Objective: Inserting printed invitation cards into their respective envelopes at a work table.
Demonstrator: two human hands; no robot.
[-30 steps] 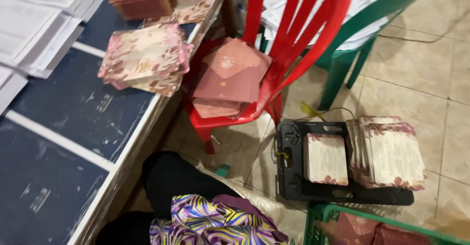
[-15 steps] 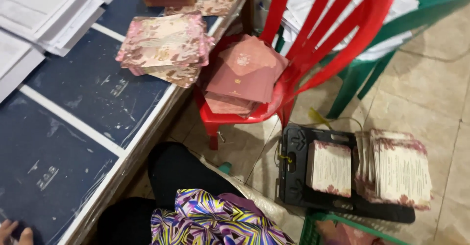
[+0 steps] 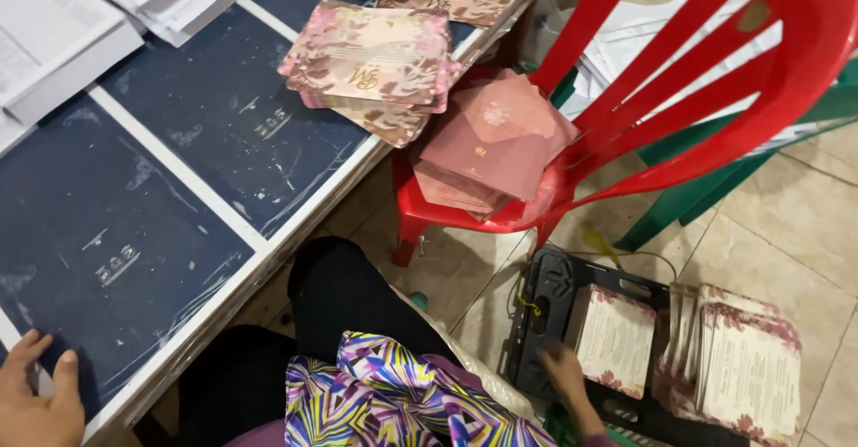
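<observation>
- Two bare hands in view, one low at each side of the frame.
- Right hand [image 3: 565, 377]: reaches down to the floor beside the person's seat, blurred; grip looks loosely open, holding nothing that can be made out; fingers at the near left part of the black plastic tray [image 3: 545, 322].
- Stack of printed cards [image 3: 615, 340]: cream faces with floral borders, lying flat in that tray, just to the right of the right hand and slightly beyond it; long axis runs away from the person, tilted a little.
- Second, larger stack of cards [image 3: 746, 371]: farther right, partly on edge, well beyond the first stack from the hand.
- Left hand [image 3: 36, 398]: flat, fingers spread, empty, resting on the dark blue sheet [image 3: 134, 232] on the bench [image 3: 295, 223]; far from the tray, so the right hand is much the nearer.
- Red plastic chair [image 3: 679, 98]: carries pink envelopes [image 3: 492, 143].
- Floral cards [image 3: 371, 58]: stacked on the bench edge.
</observation>
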